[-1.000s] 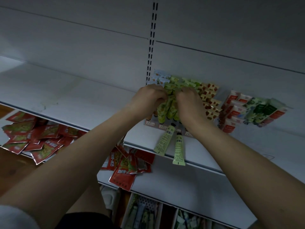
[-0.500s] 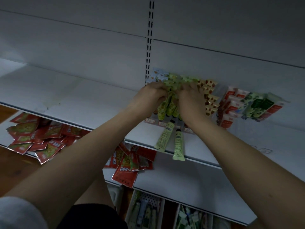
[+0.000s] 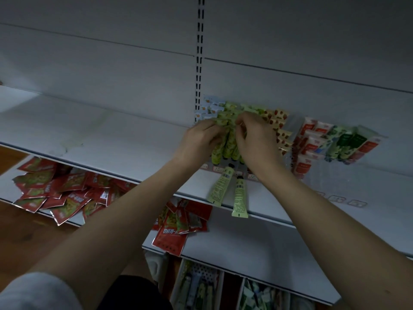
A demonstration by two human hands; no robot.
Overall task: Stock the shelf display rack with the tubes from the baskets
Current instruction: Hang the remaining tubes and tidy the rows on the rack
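- Both of my hands are up at the display rack (image 3: 202,113) on the white shelf (image 3: 125,142), working on the same cluster of green tubes (image 3: 228,144) that stand in it.
- My left hand (image 3: 199,139) has its fingers curled in around the top ends of the green tubes; the fingertips are hidden behind the crimped tube ends, so I read it as gripping them.
- My right hand (image 3: 254,139) sits just right of the left, nearly touching it, with thumb and fingers pinching the flat ends of the same green cluster.
- Directly below the grip, two pale green tubes (image 3: 221,186) lie loose on the shelf, caps pointing up toward my hands and tails hanging over the shelf's front edge. Neither hand touches them.
- Just right of my right hand, strawberry-print tubes (image 3: 279,126) stand in the same rack.
- Further right, well apart from the grip, a second rack (image 3: 366,139) holds red-and-white and dark green tubes.
- Above and left of the grip, pale blue tube ends (image 3: 207,108) show at the rack's back corner, beside the slotted upright (image 3: 199,63).
- Far below my forearms, the baskets (image 3: 201,285) hold more tubes; their contents are too dim to sort.
- Down and left of the grip, red sachets (image 3: 55,191) are heaped on the lower shelf (image 3: 245,242).
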